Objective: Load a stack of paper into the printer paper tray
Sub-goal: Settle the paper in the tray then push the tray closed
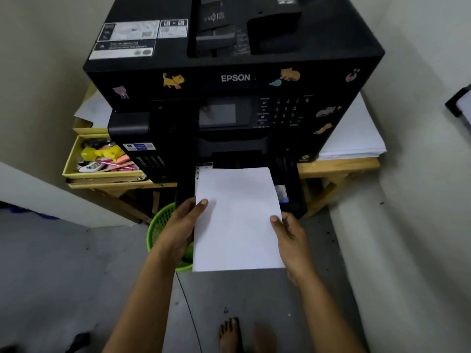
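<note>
A black Epson printer (234, 80) with animal stickers stands on a wooden table. Its black paper tray (293, 189) is pulled out at the bottom front. I hold a white stack of paper (237, 220) flat over the tray, its far edge reaching the tray's back. My left hand (181, 225) grips the stack's left edge with the thumb on top. On the right edge sits my right hand (290, 233), thumb also on top. The tray floor is mostly hidden under the paper.
A green mesh bin (163, 225) stands on the grey floor under my left hand. A yellow tray of stationery (76, 164) sits left of the printer, and a stack of white sheets (354, 138) lies to its right. The wooden table (339, 166) edge is behind the tray.
</note>
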